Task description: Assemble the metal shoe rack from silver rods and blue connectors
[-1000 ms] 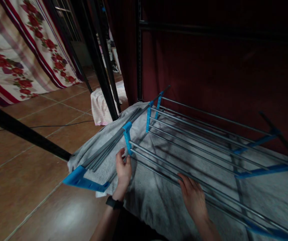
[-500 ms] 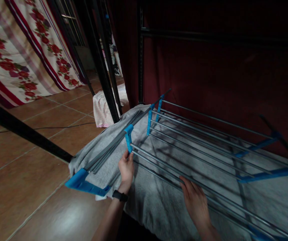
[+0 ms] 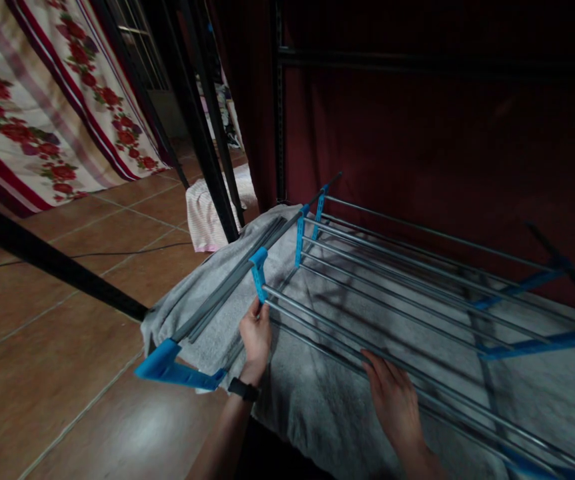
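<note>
A metal drying rack (image 3: 397,257) with grey rods and blue plastic joints lies across a grey blanket (image 3: 307,393). My left hand (image 3: 256,337), with a black band on the wrist, pinches the lower end of a blue bracket (image 3: 258,275) where the front rods meet it. Farther right, my right hand (image 3: 392,397) curls its fingers over a front rod; its thumb is hidden. Left of the bracket, several thin grey rods (image 3: 232,297) lie side by side, ending near a blue corner piece (image 3: 180,375) that juts past the blanket's edge.
Black metal posts (image 3: 207,127) and a slanting black bar (image 3: 57,257) frame the left side. A dark red cloth (image 3: 392,147) hangs behind the rack. Brown floor tiles (image 3: 32,340), a cable (image 3: 117,255), a striped cloth (image 3: 207,210) and a floral curtain (image 3: 52,100) lie beyond.
The rack and both hands appear shifted very slightly right in the view. Both hands keep the same places on the rack.
</note>
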Demonstrator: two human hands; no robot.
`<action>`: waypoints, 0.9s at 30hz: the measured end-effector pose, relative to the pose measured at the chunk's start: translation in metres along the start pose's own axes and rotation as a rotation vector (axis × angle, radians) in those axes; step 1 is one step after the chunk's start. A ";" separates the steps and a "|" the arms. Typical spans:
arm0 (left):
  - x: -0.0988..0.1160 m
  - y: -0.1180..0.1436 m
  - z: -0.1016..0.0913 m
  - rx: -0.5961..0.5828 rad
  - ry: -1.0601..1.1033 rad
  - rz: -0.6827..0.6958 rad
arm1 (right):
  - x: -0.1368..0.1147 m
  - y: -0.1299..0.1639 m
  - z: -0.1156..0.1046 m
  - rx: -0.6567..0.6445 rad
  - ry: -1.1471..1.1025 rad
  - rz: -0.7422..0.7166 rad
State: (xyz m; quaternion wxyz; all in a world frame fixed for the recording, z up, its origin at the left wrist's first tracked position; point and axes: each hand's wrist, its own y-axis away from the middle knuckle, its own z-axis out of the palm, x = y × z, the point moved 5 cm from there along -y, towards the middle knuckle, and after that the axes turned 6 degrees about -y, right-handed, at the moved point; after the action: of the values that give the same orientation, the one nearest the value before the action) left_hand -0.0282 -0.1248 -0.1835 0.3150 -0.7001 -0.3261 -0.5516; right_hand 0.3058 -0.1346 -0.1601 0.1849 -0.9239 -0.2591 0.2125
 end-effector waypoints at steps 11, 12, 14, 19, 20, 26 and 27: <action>-0.002 0.002 0.001 0.000 -0.076 0.006 | 0.000 -0.002 -0.002 -0.003 0.017 0.017; -0.002 0.002 0.001 0.000 -0.089 0.007 | 0.000 -0.002 -0.002 -0.007 0.020 0.015; -0.002 0.003 0.000 0.005 -0.103 0.010 | 0.000 -0.002 -0.002 -0.010 0.027 0.008; 0.000 0.005 -0.001 0.003 -0.129 0.030 | 0.000 -0.001 -0.002 -0.012 0.047 0.002; 0.000 0.005 -0.001 0.001 -0.136 0.032 | -0.001 -0.001 -0.002 -0.013 0.054 0.006; -0.002 0.003 0.000 -0.030 -0.212 0.085 | -0.003 -0.004 -0.002 -0.002 0.065 0.007; -0.003 0.002 0.000 -0.042 -0.211 0.090 | -0.004 -0.003 -0.002 0.012 0.065 0.000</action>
State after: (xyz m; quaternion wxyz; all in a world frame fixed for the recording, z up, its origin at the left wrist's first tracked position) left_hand -0.0277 -0.1263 -0.1866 0.2886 -0.7747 -0.3140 -0.4669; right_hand 0.3018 -0.1347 -0.1557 0.1987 -0.9291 -0.2519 0.1841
